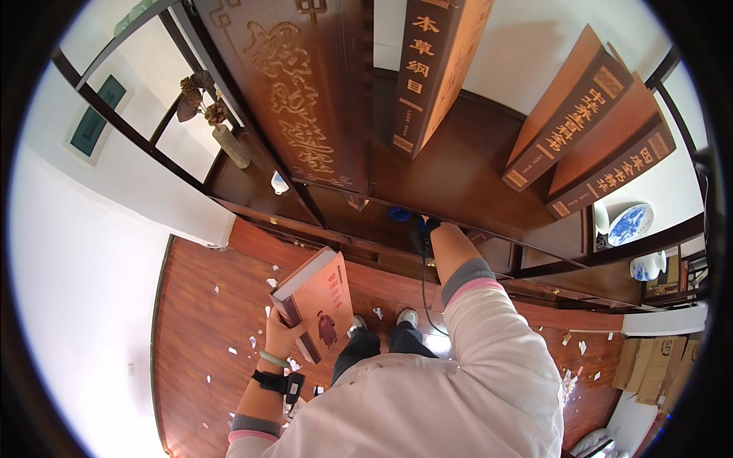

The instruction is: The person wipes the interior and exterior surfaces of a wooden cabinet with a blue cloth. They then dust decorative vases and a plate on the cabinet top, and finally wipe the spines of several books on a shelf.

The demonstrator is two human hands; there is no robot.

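Observation:
My left hand (pixel 280 333) grips a thick hardcover book (pixel 327 303) by its spine side, out in front of the shelving. The orange cover shows a robed figure and bears writing; pale page edges face up. My right arm reaches under a dark wooden shelf board (pixel 458 166) into the compartment below. Most of my right hand (pixel 425 220) is hidden by that board. A blue cloth-like thing (pixel 400 214) lies just beside it; whether the fingers hold it is hidden. Another book-like object (pixel 359 202) shows partly in the same compartment.
One thick book (pixel 426 80) stands on the upper board, with two leaning books (pixel 567 114) to its right. A carved wooden panel (pixel 298 97) borders them. Blue-and-white porcelain (pixel 647 267) sits at right, a dried-flower vase (pixel 231 146) at left. Paper scraps litter the wooden floor (pixel 200 320).

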